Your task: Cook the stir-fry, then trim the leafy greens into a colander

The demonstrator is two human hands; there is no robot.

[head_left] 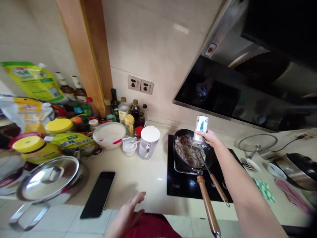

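My right hand [210,137] grips a white-and-blue seasoning shaker [201,125] from its side, just above the wok [183,133]. Its lower end points down toward the food; whether anything falls from it is too small to see. Browned, chopped-looking food [189,153] covers much of the wok's inside. A spatula with a wooden handle [218,185] leans in the wok, its blade among the food, and nobody holds it. The wok's own wooden handle [207,205] points toward me. My left hand [132,210] hovers by the counter's front edge, fingers apart, holding nothing.
The wok sits on a black cooktop [178,185] beneath the range hood [223,99]. Left stand a lidded pitcher [148,142], a small white seasoning box [129,147], a phone [97,195] and a lidded pot [53,178]. A glass lid [257,142] and a pink cloth [293,195] are right.
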